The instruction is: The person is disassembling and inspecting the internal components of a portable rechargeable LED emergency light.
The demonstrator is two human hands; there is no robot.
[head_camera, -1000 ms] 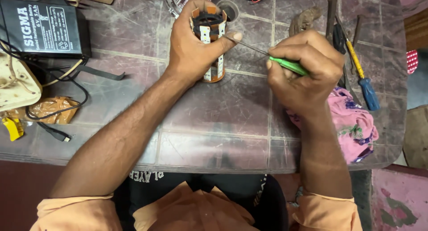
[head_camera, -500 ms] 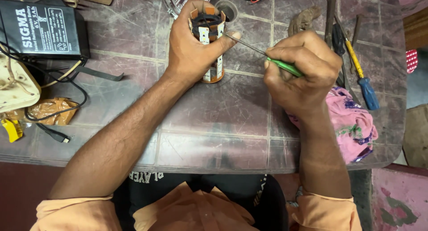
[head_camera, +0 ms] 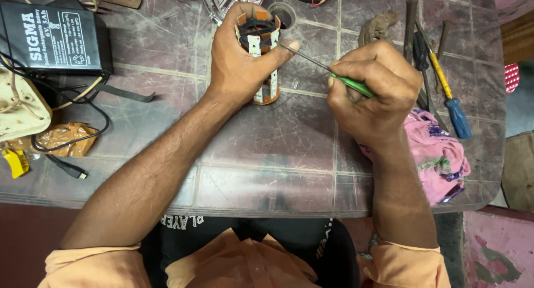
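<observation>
Under the left hand (head_camera: 239, 60), a half-hidden motor core (head_camera: 264, 54).

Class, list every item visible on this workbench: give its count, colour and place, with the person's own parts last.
Cylindrical orange and white wound motor part: one, upper centre, gripped upright.
Green-handled thin metal screwdriver: one, tip at the motor part.
Black box-shaped battery: one, upper left.
Yellow and blue-handled screwdriver: one, right.
Pink patterned cloth: one, right, beneath the wrist.
Crumpled orange plastic wrapper: one, left.
Black cable: one, left.
Grey tiled table: one.
Left hand: holds the motor part.
Right hand: holds the green-handled screwdriver.
</observation>
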